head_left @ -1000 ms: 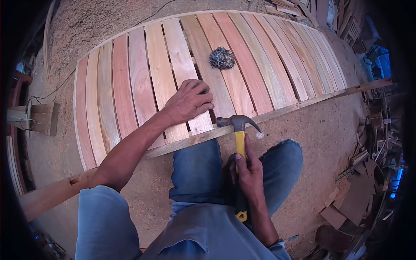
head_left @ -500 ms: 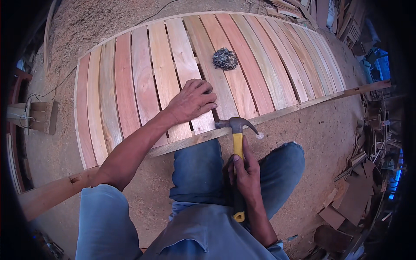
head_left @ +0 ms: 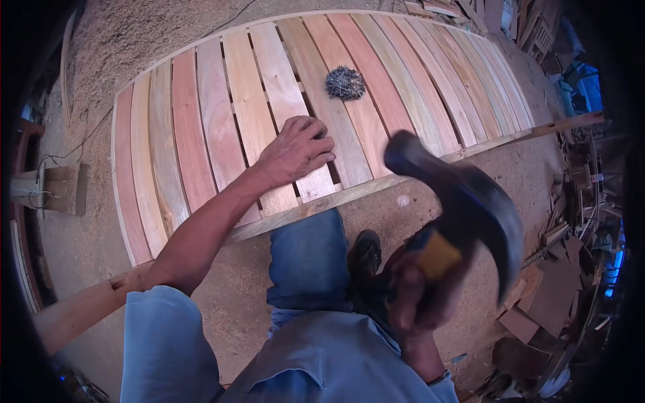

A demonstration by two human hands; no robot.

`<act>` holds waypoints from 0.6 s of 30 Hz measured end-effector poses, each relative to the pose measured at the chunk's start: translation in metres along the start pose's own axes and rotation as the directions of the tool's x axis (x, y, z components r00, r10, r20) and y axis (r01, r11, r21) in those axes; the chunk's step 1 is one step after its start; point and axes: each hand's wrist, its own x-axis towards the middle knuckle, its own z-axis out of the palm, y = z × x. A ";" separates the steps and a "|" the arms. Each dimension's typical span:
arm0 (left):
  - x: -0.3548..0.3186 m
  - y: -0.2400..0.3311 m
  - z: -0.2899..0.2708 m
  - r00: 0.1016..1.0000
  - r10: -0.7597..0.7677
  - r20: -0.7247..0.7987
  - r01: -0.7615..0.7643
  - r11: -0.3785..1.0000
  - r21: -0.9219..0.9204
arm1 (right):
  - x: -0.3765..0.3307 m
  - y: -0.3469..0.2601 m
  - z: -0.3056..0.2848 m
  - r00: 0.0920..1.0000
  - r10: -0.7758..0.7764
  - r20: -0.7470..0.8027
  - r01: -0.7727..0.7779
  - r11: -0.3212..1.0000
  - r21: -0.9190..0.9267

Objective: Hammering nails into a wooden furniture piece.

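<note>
A claw hammer [head_left: 463,191] with a dark head and yellow-and-black handle is raised in my right hand [head_left: 430,295], closed round its handle; both are smeared by motion. The hammer head hangs in the air, apart from the wood. My left hand [head_left: 299,151] rests on a pale wooden slat [head_left: 316,187] near the panel's close edge, its fingers curled down by the gap beside the grayish-brown slat [head_left: 349,158]. What lies under those fingers is hidden. A heap of nails [head_left: 345,83] sits on the slats beyond my hands.
The slatted panel's near rail [head_left: 403,178] runs across in front of my knees. A beam [head_left: 74,312] sticks out at the lower left. Wood scraps [head_left: 551,295] pile up at the right. A wooden block with a cord [head_left: 64,188] stands at the left, near sawdust [head_left: 127,33].
My right hand has lifted the hammer off the panel's near edge, up and to the right. My left hand stays at the same slat. The view has shifted slightly.
</note>
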 end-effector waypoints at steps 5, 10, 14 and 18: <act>0.009 0.002 0.000 0.999 0.012 0.046 -0.011 1.000 -0.011 | -0.032 0.049 0.031 0.934 0.014 0.357 0.106 0.943 -0.315; -0.001 -0.005 0.002 1.000 0.020 0.014 -0.020 1.000 -0.021 | -0.017 0.028 0.045 0.955 0.156 0.251 -0.132 0.985 -0.110; 0.007 0.002 0.000 0.999 0.011 0.042 -0.010 0.999 -0.030 | -0.042 0.049 0.041 0.968 -0.019 0.252 0.079 0.970 -0.229; -0.002 0.000 0.001 0.999 0.034 0.034 -0.033 0.999 -0.031 | -0.040 0.043 0.058 0.866 0.302 0.398 -0.156 0.920 -0.359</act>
